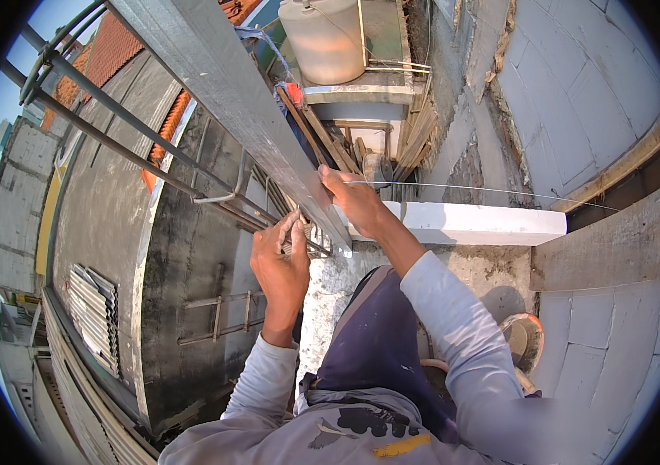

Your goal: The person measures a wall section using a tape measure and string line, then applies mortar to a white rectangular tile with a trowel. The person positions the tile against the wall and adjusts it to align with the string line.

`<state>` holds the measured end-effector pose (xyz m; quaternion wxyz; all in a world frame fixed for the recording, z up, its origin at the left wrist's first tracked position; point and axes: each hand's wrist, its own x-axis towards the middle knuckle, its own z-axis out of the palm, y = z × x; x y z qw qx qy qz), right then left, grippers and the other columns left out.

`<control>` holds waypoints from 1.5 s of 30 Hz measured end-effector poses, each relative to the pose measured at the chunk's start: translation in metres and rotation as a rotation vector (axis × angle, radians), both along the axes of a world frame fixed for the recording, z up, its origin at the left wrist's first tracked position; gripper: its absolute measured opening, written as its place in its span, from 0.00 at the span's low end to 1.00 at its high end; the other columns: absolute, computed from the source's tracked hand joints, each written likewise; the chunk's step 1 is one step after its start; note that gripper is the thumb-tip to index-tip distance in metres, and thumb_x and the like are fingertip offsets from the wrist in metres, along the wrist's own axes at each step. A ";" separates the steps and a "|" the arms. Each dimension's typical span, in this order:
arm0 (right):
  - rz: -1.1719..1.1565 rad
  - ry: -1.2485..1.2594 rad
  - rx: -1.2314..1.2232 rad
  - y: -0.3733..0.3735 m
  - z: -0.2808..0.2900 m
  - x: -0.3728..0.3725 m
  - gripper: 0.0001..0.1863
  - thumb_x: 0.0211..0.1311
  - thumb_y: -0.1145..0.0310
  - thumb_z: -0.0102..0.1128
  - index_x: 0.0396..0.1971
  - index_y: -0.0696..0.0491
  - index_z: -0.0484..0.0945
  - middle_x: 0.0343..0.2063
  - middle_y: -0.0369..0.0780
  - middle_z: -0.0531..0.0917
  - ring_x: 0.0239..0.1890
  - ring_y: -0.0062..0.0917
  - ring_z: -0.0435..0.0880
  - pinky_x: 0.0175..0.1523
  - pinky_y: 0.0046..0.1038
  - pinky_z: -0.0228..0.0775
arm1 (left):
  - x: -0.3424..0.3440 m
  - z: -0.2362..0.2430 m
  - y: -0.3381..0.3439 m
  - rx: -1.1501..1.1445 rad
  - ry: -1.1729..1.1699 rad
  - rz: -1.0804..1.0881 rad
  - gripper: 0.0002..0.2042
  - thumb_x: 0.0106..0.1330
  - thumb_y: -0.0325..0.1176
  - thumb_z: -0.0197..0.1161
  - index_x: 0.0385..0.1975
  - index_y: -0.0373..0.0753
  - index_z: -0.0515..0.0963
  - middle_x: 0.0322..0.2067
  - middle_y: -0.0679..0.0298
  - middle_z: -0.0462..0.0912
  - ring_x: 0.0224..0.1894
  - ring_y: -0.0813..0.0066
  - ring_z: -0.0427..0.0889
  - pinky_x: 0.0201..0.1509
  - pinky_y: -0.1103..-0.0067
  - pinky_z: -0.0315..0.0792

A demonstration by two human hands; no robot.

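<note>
A long grey metal beam (245,101) slants from the top left down to the wall top in front of me. My right hand (361,205) grips its right side, some fingers hidden behind it. A thin white string (462,186) stretches from beside this hand to the right. On the beam's left, my left hand (280,252) has thumb and forefinger pinched together near the edge; what they hold is too small to make out. A white block (485,223) lies on the wall just right of the beam's foot.
A rebar cage (144,159) sticks out at the left, close to the beam. Right of me are a wooden board (609,240), a grey block wall (586,341) and a bucket (524,341). Ahead and lower stand a water tank (322,43) and stacked timber (419,139).
</note>
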<state>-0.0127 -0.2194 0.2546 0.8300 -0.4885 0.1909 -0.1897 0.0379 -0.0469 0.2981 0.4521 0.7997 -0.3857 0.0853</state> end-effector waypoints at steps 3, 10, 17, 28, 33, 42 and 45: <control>-0.051 0.121 -0.261 0.003 -0.007 0.002 0.25 0.80 0.50 0.50 0.42 0.60 0.82 0.33 0.33 0.81 0.35 0.16 0.74 0.47 0.23 0.70 | 0.012 -0.008 0.006 0.005 0.127 -0.022 0.10 0.73 0.28 0.62 0.48 0.32 0.85 0.37 0.54 0.87 0.35 0.69 0.86 0.41 0.74 0.78; -0.225 0.123 -0.427 -0.006 -0.019 0.016 0.28 0.76 0.47 0.55 0.32 0.60 0.83 0.23 0.41 0.84 0.28 0.22 0.78 0.39 0.31 0.71 | 0.006 -0.021 0.001 0.010 0.250 -0.080 0.12 0.76 0.27 0.59 0.52 0.29 0.83 0.32 0.60 0.84 0.24 0.80 0.81 0.28 0.80 0.76; -0.437 0.224 -0.365 0.033 -0.055 -0.009 0.32 0.75 0.42 0.54 0.56 0.60 0.75 0.50 0.50 0.82 0.46 0.30 0.83 0.53 0.33 0.74 | 0.000 -0.031 0.008 -0.137 0.883 -0.135 0.12 0.76 0.32 0.62 0.50 0.29 0.81 0.30 0.65 0.81 0.30 0.80 0.82 0.34 0.79 0.82; -0.101 0.398 -0.836 0.070 0.065 -0.146 0.16 0.78 0.61 0.49 0.41 0.59 0.80 0.26 0.49 0.81 0.31 0.46 0.81 0.42 0.39 0.71 | -0.005 -0.025 0.001 -0.367 1.356 -0.251 0.11 0.74 0.30 0.64 0.50 0.31 0.77 0.40 0.56 0.86 0.41 0.68 0.88 0.46 0.76 0.85; -0.022 0.629 -1.501 -0.007 0.134 -0.124 0.13 0.73 0.64 0.50 0.34 0.55 0.81 0.30 0.50 0.83 0.36 0.53 0.81 0.43 0.47 0.72 | -0.007 -0.032 0.027 -0.414 1.072 -0.215 0.13 0.78 0.32 0.60 0.55 0.31 0.76 0.41 0.58 0.86 0.42 0.74 0.87 0.49 0.76 0.83; -0.227 0.324 -2.092 -0.099 0.126 0.007 0.09 0.62 0.60 0.67 0.29 0.50 0.83 0.27 0.44 0.85 0.32 0.43 0.85 0.36 0.44 0.75 | 0.077 -0.017 0.036 -0.717 0.664 0.028 0.10 0.80 0.32 0.55 0.51 0.32 0.77 0.41 0.63 0.83 0.45 0.76 0.82 0.55 0.76 0.76; -0.316 -0.026 -2.044 -0.087 0.123 0.046 0.07 0.58 0.63 0.69 0.32 0.50 0.83 0.29 0.44 0.85 0.31 0.41 0.85 0.36 0.43 0.75 | 0.127 0.004 0.031 -0.559 0.956 -0.355 0.13 0.79 0.33 0.56 0.53 0.30 0.78 0.47 0.59 0.84 0.49 0.73 0.84 0.58 0.73 0.77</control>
